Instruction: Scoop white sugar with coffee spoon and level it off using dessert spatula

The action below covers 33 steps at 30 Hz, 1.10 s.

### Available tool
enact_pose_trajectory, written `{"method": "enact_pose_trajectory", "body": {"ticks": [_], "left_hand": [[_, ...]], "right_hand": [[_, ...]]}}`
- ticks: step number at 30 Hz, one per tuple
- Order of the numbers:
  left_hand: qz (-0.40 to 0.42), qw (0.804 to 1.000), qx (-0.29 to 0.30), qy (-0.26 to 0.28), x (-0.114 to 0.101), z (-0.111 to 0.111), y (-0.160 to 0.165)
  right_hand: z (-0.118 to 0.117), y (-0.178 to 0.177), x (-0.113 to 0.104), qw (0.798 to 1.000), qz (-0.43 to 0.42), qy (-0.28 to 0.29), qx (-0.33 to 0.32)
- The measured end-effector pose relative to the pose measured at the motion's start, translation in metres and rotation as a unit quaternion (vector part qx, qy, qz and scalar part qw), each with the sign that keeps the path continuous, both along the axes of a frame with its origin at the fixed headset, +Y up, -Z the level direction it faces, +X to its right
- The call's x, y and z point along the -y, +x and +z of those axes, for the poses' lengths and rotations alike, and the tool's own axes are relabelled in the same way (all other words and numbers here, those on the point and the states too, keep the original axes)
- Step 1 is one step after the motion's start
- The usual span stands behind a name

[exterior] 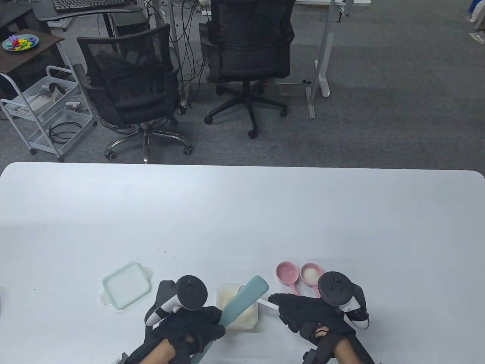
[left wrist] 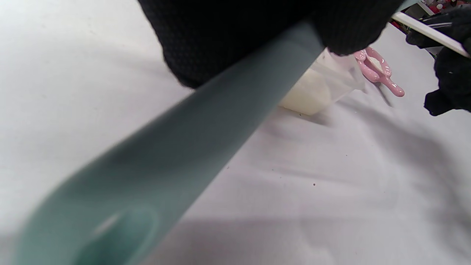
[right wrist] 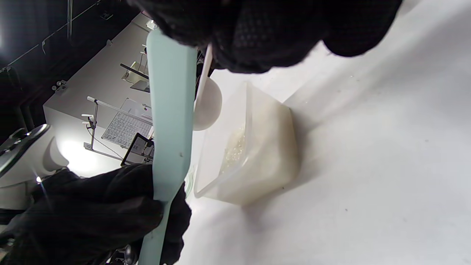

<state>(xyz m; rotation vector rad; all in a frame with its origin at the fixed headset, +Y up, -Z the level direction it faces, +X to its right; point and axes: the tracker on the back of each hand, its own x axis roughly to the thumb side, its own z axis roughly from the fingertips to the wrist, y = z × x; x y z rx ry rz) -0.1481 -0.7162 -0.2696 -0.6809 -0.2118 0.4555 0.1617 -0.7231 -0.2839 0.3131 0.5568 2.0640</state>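
My left hand [exterior: 212, 322] grips the handle of the teal dessert spatula [exterior: 246, 299]. Its blade lies slanted over the clear sugar container [exterior: 250, 322], which holds white sugar. My right hand [exterior: 282, 303] pinches the thin white handle of the coffee spoon [exterior: 264, 302]. The spoon's bowl [right wrist: 208, 105] hangs over the container [right wrist: 257, 154], right beside the spatula blade [right wrist: 171, 110]; whether they touch I cannot tell. In the left wrist view the spatula [left wrist: 165, 154] fills the frame, with the container [left wrist: 316, 88] behind it.
Two small pink handled dishes [exterior: 287, 273] stand right of the container; the right one [exterior: 311, 275] holds sugar. The container's mint green lid [exterior: 126, 284] lies to the left. Office chairs stand beyond the table's far edge [exterior: 242, 167].
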Motion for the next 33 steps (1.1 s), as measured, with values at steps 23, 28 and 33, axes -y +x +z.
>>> {"method": "enact_pose_trajectory", "body": {"ticks": [23, 28, 33], "left_hand": [[-0.008, 0.999, -0.049, -0.023, 0.004, -0.016, -0.031], [-0.019, 0.998, -0.055, -0.016, 0.003, -0.017, -0.034], [-0.030, 0.998, -0.058, -0.001, 0.000, -0.017, -0.035]], "right_hand": [[0.000, 0.001, 0.000, 1.000, -0.007, -0.008, -0.009], [0.000, 0.002, 0.000, 1.000, -0.006, -0.011, -0.009], [0.000, 0.003, 0.000, 1.000, 0.001, -0.011, -0.008]]}}
